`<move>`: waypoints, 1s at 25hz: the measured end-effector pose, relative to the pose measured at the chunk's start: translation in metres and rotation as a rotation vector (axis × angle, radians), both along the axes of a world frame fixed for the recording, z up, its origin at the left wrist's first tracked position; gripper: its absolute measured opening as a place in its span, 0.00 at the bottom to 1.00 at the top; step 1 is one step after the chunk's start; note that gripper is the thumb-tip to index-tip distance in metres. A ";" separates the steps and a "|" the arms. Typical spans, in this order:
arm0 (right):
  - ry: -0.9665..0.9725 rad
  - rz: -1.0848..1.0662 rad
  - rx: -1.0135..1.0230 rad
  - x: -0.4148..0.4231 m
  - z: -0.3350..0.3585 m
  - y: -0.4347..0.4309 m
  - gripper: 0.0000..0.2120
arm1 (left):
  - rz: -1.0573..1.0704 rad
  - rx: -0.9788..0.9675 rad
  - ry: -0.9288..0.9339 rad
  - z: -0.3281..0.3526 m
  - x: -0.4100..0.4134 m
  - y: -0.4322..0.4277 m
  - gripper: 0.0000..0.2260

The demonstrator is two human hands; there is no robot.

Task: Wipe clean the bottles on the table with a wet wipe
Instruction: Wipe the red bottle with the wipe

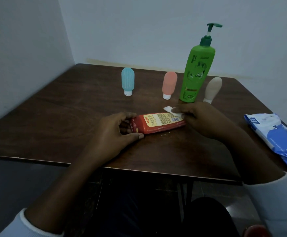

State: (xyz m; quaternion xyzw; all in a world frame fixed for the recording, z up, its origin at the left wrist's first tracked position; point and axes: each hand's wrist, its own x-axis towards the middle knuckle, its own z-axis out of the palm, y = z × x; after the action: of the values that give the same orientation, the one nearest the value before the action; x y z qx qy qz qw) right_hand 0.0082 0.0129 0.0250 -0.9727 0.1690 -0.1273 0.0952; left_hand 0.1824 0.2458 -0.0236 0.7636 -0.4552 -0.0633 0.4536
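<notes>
From the head camera, a red bottle [158, 123] lies on its side near the middle of the dark wooden table [53, 108], long axis running from nine to three o'clock, printed label facing up. Laid flat like this it cannot tip, and its broad face is offered to the cloth.

The left hand [115, 132] grips the nine o'clock end, thumb on the near edge and fingers curled over the far edge. I judge that this pins the bottle against the push of the wiping.

The right hand [202, 120] sits at the three o'clock end, its fingers closed on a crumpled white wet wipe [171, 111] and pressing it onto the label's upper right corner. The wiping of this bottle looks to be under way.

The other bottles stand in a row beyond it: a blue bottle [127, 81] at eleven o'clock and a pink bottle [169, 84] at twelve, both resting on their caps. A tall green pump bottle [196, 72] stands at one o'clock, with a beige bottle [213, 88] leaning just beside it. They stand apart from the hands, likely awaiting their turn.

A blue and white pack of wipes [276, 135] lies at three o'clock by the table's right edge, within easy reach of the wiping hand.
</notes>
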 end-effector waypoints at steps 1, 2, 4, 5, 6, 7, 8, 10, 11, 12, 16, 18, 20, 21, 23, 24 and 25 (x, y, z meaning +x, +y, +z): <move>0.002 0.004 -0.015 -0.004 0.001 -0.004 0.19 | 0.003 0.005 0.011 0.000 0.000 0.000 0.31; -0.002 0.000 -0.021 -0.009 0.002 -0.007 0.18 | 0.005 0.006 0.032 0.000 0.000 0.000 0.31; -0.018 -0.022 -0.016 -0.020 0.002 -0.011 0.18 | 0.005 0.011 0.066 0.000 0.002 0.000 0.30; -0.035 -0.033 -0.007 -0.025 0.000 -0.012 0.18 | 0.003 0.017 0.077 0.001 0.003 -0.001 0.30; -0.060 -0.043 0.000 -0.029 -0.003 -0.012 0.18 | 0.001 0.021 0.088 0.001 0.003 -0.002 0.30; -0.091 -0.047 0.003 -0.031 -0.006 -0.011 0.18 | 0.000 0.025 0.103 0.001 0.004 -0.002 0.30; -0.122 -0.040 -0.004 -0.032 -0.009 -0.007 0.18 | 0.002 0.025 0.120 0.002 0.005 -0.003 0.30; -0.142 0.000 -0.029 -0.030 -0.013 0.004 0.18 | 0.004 0.017 0.147 0.001 0.006 -0.003 0.29; -0.148 0.032 -0.043 -0.026 -0.016 0.012 0.17 | 0.003 0.011 0.163 0.001 0.007 -0.003 0.29; -0.161 0.074 -0.059 -0.021 -0.018 0.021 0.17 | 0.000 0.003 0.180 0.001 0.007 -0.003 0.28; -0.171 0.292 -0.186 0.007 -0.023 0.072 0.13 | -0.031 -0.042 0.237 0.003 0.005 -0.002 0.22; -0.164 0.365 -0.243 0.018 -0.020 0.089 0.13 | -0.071 -0.078 0.281 0.003 0.004 -0.002 0.18; -0.152 0.359 -0.237 0.017 -0.015 0.084 0.11 | -0.082 -0.095 0.309 0.003 0.004 -0.001 0.19; -0.132 0.323 -0.215 0.013 -0.013 0.075 0.11 | -0.070 -0.084 0.310 0.003 0.005 -0.001 0.20; -0.069 0.199 -0.186 -0.001 -0.011 0.049 0.10 | -0.048 -0.050 0.303 0.004 0.007 -0.001 0.22; -0.048 0.126 -0.187 -0.010 -0.010 0.033 0.10 | -0.046 -0.044 0.300 0.004 0.008 -0.002 0.23; -0.042 0.063 -0.193 -0.018 -0.009 0.020 0.10 | -0.046 -0.042 0.299 0.004 0.009 -0.003 0.23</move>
State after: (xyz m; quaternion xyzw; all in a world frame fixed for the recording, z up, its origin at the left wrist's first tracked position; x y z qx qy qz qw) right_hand -0.0095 0.0325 0.0163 -0.9793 0.1231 -0.1603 0.0086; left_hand 0.1911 0.2430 -0.0193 0.7256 -0.4011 -0.1770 0.5304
